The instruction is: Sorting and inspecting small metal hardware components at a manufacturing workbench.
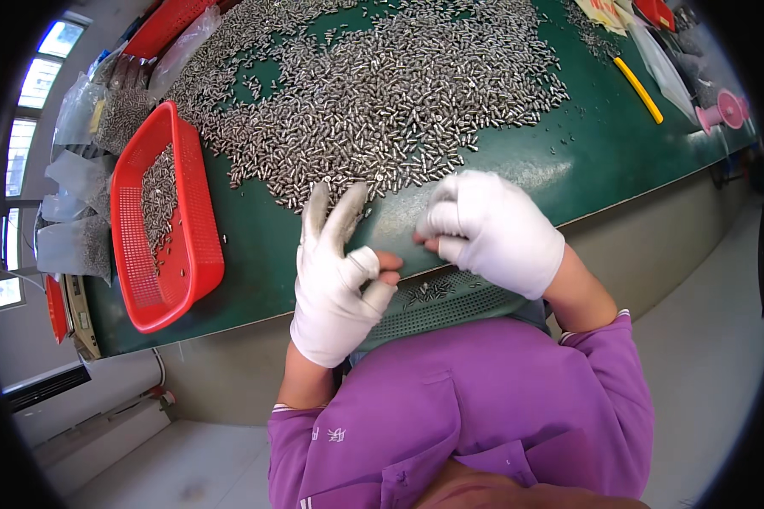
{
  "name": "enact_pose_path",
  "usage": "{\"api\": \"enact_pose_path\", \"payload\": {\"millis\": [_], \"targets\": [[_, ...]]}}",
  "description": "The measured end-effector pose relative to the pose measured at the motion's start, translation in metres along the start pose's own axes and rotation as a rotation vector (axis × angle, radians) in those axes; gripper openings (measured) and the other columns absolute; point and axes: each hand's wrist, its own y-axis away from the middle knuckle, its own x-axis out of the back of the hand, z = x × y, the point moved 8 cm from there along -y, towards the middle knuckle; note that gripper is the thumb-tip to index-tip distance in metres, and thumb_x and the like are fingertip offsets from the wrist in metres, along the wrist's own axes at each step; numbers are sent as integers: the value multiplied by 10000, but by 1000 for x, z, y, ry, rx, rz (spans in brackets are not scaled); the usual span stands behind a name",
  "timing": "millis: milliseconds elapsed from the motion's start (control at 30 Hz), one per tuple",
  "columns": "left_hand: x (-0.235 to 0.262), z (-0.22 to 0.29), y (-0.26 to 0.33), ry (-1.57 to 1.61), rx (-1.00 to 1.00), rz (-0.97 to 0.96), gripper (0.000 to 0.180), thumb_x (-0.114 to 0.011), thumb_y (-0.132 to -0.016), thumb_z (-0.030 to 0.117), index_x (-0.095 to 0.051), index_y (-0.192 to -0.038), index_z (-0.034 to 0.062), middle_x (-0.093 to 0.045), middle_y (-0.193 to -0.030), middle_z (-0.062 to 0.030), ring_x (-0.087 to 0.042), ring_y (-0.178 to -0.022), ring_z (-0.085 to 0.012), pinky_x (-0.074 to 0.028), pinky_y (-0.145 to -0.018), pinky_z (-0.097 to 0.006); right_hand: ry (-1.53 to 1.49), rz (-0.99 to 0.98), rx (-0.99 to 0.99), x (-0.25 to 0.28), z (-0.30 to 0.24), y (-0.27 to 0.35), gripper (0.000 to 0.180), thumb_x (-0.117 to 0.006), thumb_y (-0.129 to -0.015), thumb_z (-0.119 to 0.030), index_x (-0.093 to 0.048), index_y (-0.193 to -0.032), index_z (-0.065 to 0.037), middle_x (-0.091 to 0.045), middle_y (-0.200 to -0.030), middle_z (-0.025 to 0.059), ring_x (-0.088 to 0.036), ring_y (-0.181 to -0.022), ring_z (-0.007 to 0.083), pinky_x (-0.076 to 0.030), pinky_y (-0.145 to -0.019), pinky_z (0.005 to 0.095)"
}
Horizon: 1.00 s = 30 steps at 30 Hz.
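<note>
A wide heap of small shiny metal pins [382, 102] covers much of the green tabletop. At the heap's near edge is my left hand [335, 280], in a white glove with bare thumb and index tips. Two of its smudged fingers stretch onto the nearest pins, while thumb and index are pinched together. Just right of it, over bare tabletop, my right hand [488, 229] wears the same kind of glove, with fingers curled and bare tips close together. Whatever either pinch holds is too small or hidden to make out. Below both hands, a green basket [458, 307] holds some dark pins.
A red plastic basket [204, 246] with more pins stands left of the heap. Clear bags of parts [75, 246] lie beyond it. On the right are a yellow strip [639, 91], a pink spool [724, 111] and the table's front edge.
</note>
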Motion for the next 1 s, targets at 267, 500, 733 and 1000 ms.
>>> {"api": "enact_pose_path", "payload": {"millis": [267, 500, 733, 1000], "targets": [[-3, -16, -14, -277, 147, 244, 236, -781, -736, 94, -644, -927, 119, -470, -1492, -189, -364, -1397, -529, -349, -1116, -604, 408, 286, -76, 6, 2, -18, 47, -697, -806, -163, -680, -839, -133, -617, -888, 58, -635, -857, 266, -532, -744, 396], [-10, -19, -15, -224, 83, 189, 175, -778, -736, 79, -657, -862, 97, -486, -1482, -197, -366, -1387, -531, -365, -1104, -602, 480, 157, -88, -2, -1, -23, 115, -751, -800, -204, -713, -897, -155, -629, -907, 29, -620, -867, 271, -520, -762, 413], [-15, -9, -14, -73, 51, 40, 166, -783, -730, 59, -672, -851, 87, -481, -1499, -170, -361, -1397, -525, -379, -1088, -575, 305, 81, -44, -8, -6, -10, 148, -765, -782, -227, -683, -852, -127, -604, -900, 54, -609, -880, 279, -510, -762, 413], [-11, -9, -7, -168, 70, 134, 266, -757, -724, -7, -588, -908, 84, -476, -1516, -194, -404, -1394, -526, -399, -1112, -549, 176, 78, -50, -14, -8, -4, 168, -771, -779, -260, -684, -822, -124, -590, -871, 58, -612, -867, 280, -514, -745, 420]]}}
